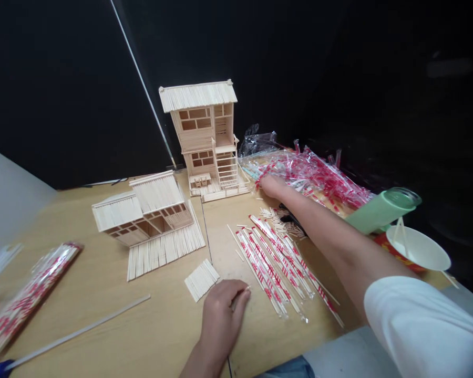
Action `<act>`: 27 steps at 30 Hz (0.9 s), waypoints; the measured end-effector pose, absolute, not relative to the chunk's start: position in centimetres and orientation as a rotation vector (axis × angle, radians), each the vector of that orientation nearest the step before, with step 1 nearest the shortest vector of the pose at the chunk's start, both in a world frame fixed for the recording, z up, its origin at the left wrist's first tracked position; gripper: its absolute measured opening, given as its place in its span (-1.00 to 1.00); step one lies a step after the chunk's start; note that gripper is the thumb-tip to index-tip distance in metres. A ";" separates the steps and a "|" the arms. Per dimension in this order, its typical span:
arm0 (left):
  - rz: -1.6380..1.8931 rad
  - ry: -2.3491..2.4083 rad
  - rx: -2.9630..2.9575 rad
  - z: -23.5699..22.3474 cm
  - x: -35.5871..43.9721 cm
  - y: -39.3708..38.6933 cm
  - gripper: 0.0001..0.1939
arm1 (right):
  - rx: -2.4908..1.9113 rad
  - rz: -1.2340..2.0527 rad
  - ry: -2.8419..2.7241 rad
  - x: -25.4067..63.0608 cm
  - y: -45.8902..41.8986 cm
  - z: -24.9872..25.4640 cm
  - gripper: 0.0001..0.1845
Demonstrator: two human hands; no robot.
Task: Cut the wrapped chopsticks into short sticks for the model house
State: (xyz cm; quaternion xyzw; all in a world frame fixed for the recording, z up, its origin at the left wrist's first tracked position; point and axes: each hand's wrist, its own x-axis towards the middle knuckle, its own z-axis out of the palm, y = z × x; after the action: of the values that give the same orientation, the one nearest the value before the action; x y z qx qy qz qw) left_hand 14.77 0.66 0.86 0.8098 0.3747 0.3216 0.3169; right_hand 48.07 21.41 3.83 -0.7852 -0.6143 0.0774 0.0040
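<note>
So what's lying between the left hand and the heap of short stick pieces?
In the head view, a spread of red-and-clear wrapped chopsticks lies between the left hand and the short stick pieces, with a few bare sticks alongside.

Wrapper heap [315, 167] right of two-storey house [197, 138], wrapped chopsticks [275, 274] before both.

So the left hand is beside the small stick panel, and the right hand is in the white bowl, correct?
Not quite: the head view shows the right hand at the heap of red-printed clear wrappers, not in the bowl. The left hand is indeed beside the small stick panel.
</note>
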 end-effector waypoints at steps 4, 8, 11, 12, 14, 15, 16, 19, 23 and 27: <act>0.864 0.965 2.102 0.9 14.7 0.7 -0.87 | -2.451 0.167 -1.855 48.4 20.0 4.0 -0.61; 0.830 1.002 2.075 1.0 14.6 0.7 -0.88 | -2.357 0.059 -1.778 48.4 17.3 5.7 -0.72; 0.824 1.007 2.055 1.1 14.5 0.7 -0.89 | -2.259 0.044 -1.787 47.3 14.1 7.3 -0.70; 0.826 1.010 2.043 1.1 14.5 0.7 -0.89 | -2.221 0.069 -1.812 46.5 12.6 7.7 -0.70; 0.838 1.018 2.014 1.1 14.4 0.6 -0.90 | -2.126 0.175 -1.901 44.2 9.2 8.3 -0.76; 0.847 1.020 2.003 1.1 14.4 0.5 -0.90 | -2.071 0.253 -1.961 42.7 7.4 8.4 -0.82; 0.855 1.017 1.997 1.1 14.4 0.4 -0.91 | -1.983 0.363 -2.037 41.1 5.5 8.4 -0.83; 0.837 0.994 2.019 0.9 14.5 0.2 -0.92 | -1.605 0.764 -2.190 36.4 0.5 8.1 -0.77; 0.776 0.986 2.042 0.7 14.6 0.1 -0.92 | -1.599 0.826 -2.049 32.7 -2.8 6.8 -0.77; 0.788 1.023 2.026 0.7 14.4 0.2 -0.91 | -1.626 0.801 -1.816 32.0 -3.4 5.4 -0.86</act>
State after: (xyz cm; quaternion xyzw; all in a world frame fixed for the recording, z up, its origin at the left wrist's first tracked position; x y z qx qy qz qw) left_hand 14.42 0.23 0.74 0.7864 0.3969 0.3058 0.3612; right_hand 31.96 -3.37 5.43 -0.6076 -0.6786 0.2993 0.2841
